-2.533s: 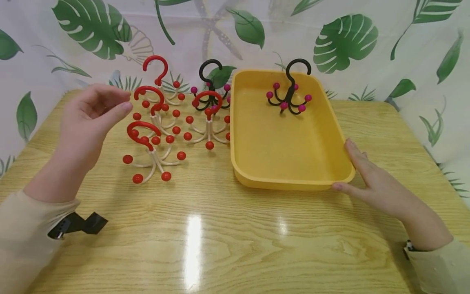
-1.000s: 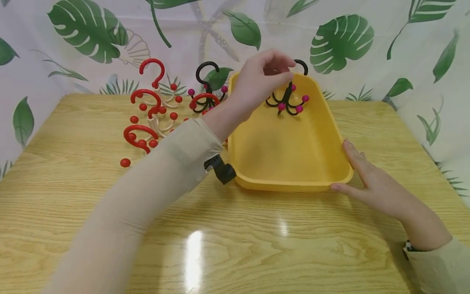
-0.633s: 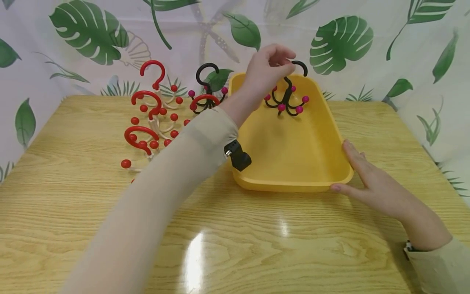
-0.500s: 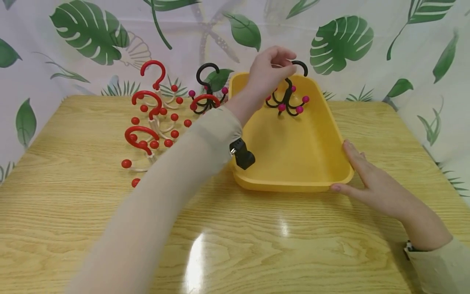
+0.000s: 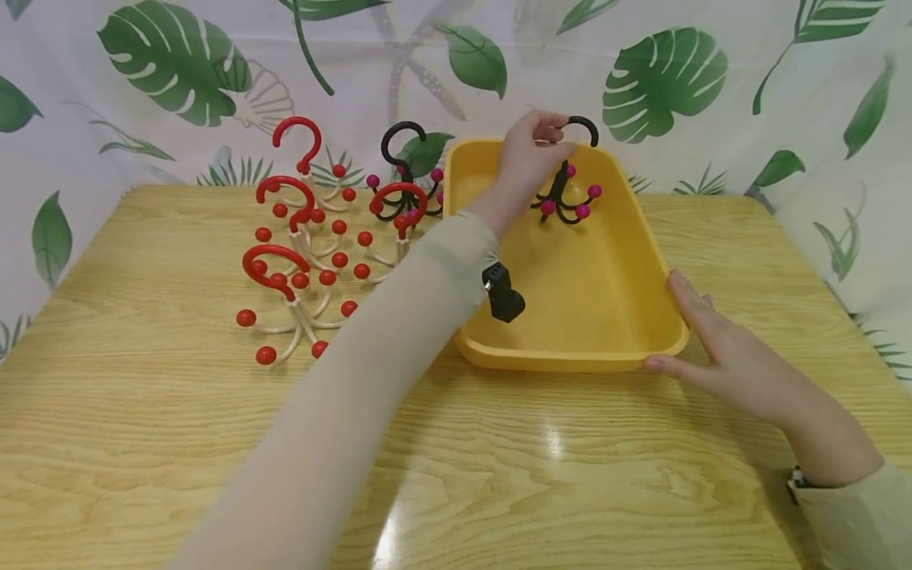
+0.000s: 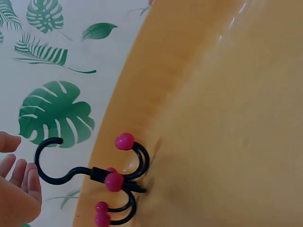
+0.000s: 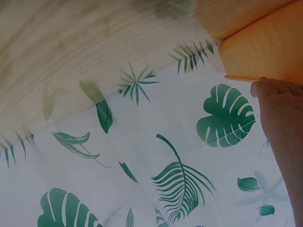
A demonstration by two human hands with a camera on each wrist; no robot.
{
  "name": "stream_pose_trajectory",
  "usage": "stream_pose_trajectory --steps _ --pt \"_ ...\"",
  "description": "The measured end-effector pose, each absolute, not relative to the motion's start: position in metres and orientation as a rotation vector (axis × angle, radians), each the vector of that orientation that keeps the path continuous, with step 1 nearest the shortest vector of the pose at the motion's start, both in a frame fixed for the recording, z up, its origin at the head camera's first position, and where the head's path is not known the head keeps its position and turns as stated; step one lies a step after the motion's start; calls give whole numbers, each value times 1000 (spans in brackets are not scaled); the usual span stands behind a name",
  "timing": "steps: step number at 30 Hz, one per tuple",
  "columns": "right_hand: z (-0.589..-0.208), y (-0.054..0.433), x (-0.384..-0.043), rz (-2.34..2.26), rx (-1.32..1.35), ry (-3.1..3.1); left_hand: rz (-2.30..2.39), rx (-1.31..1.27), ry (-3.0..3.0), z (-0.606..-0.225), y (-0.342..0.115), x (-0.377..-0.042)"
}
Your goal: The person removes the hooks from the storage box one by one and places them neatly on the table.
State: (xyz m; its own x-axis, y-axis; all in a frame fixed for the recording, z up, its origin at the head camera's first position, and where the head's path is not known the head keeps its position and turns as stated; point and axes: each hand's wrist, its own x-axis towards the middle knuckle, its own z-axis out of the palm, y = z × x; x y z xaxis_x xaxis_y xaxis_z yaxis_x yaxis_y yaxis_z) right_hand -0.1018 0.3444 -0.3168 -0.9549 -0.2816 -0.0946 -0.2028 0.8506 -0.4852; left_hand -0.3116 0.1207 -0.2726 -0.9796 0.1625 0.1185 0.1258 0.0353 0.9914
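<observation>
A black hook hanger (image 5: 559,190) with curved arms and pink balls stands inside the yellow tray (image 5: 570,360), toward its far end. My left hand (image 5: 530,154) is beside its hook, fingers loosely bent; in the left wrist view, the fingertips (image 6: 33,182) lie right at the curve of the hook with a gap between thumb and fingers. My right hand (image 5: 734,360) rests against the near right corner of the tray, thumb on the front wall and straight fingers along the right side. The right wrist view shows that hand (image 7: 279,104) against the tray wall.
Left of the tray stand several cream hook hangers with red hooks and red balls, such as the front one (image 5: 299,317). Another black and pink hanger (image 5: 404,186) is behind them. A leaf-printed cloth (image 5: 342,47) hangs behind the wooden table (image 5: 641,467).
My left hand has moved from above the red-hooked hangers at the left, across to the black hanger, then slightly lower. My right hand has stayed at the tray corner.
</observation>
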Motion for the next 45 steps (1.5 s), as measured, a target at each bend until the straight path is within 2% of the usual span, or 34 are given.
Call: stream_pose_trajectory --steps 13,20,45 --pt "-318 344 -102 -742 -382 2867 2096 167 2453 -291 132 -322" --pt "-317 343 -104 -724 -380 2873 1877 252 2455 -295 128 -329" --pt "-318 345 -103 -737 -402 2877 1945 379 2396 -300 128 -327"
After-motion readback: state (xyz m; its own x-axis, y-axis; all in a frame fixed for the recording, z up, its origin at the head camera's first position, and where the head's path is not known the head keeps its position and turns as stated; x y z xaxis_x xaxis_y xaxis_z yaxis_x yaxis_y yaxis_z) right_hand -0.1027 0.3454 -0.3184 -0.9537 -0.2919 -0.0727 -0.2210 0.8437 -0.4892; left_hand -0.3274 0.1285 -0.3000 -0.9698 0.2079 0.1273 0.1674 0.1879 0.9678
